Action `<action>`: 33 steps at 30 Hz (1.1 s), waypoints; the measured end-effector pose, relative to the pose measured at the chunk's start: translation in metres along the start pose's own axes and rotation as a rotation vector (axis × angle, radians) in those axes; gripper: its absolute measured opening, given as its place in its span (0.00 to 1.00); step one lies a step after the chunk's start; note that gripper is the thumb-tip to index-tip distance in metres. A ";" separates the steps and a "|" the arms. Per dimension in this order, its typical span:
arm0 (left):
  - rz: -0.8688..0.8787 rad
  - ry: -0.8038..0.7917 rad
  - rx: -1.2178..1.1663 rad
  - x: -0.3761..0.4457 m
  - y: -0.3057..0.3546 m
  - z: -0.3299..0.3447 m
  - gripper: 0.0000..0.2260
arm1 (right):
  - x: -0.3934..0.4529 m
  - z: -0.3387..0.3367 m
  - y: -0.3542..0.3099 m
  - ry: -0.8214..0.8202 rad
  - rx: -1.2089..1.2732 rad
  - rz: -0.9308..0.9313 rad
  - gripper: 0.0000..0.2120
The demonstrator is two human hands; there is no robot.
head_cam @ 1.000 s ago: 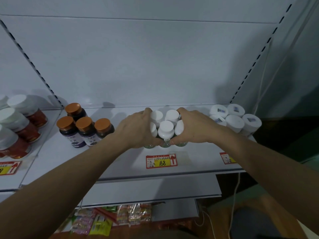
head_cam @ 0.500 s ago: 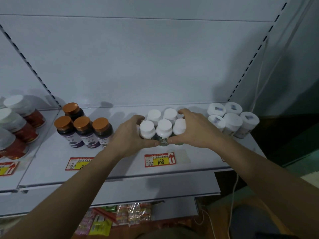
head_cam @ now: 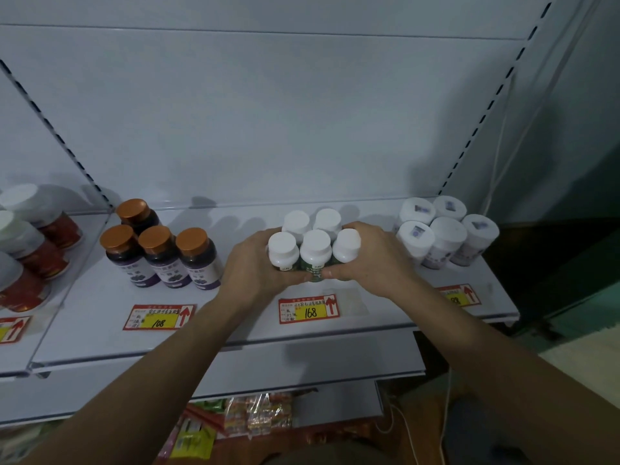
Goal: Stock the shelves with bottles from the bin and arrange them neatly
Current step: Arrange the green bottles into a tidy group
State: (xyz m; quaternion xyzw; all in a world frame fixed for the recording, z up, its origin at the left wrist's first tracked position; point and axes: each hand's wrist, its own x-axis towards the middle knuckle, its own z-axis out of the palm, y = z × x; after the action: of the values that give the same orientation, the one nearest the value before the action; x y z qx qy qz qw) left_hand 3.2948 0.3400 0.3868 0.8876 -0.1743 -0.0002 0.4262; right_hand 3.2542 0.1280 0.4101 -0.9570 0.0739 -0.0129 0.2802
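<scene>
Several white-capped bottles with green labels [head_cam: 315, 248] stand bunched on the white shelf [head_cam: 235, 323], three in front and two behind. My left hand [head_cam: 250, 268] cups the bunch from the left, fingers curled round the front-left bottle. My right hand [head_cam: 367, 260] wraps the right side, its thumb pressing the middle bottle's label. The bin is out of view.
Dark bottles with copper caps [head_cam: 161, 253] stand to the left, white-capped pale bottles [head_cam: 443, 233] to the right, red jars [head_cam: 37, 250] on the neighbouring shelf. Price tags "108" [head_cam: 157, 317] and "168" [head_cam: 308, 309] lie along the front. Packaged goods [head_cam: 248, 417] sit on a lower shelf.
Both hands have pulled the bunch of green-label bottles forward toward the shelf's front, and the view has dropped slightly, showing the "108" tag.
</scene>
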 end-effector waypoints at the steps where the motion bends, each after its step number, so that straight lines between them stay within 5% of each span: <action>1: 0.003 0.011 -0.010 -0.001 0.000 0.000 0.35 | 0.000 0.000 0.000 0.006 0.003 0.001 0.28; 16: 0.036 0.000 -0.014 -0.006 -0.002 -0.001 0.31 | -0.008 0.007 0.011 0.041 0.224 -0.047 0.34; 33: 0.030 0.094 -0.060 -0.011 -0.012 0.008 0.38 | -0.007 0.015 0.023 0.043 0.278 -0.083 0.39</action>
State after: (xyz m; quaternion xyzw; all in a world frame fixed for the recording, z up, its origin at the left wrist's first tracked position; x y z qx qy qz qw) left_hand 3.2871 0.3440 0.3707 0.8707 -0.1675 0.0427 0.4605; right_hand 3.2452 0.1180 0.3850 -0.9108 0.0377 -0.0551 0.4075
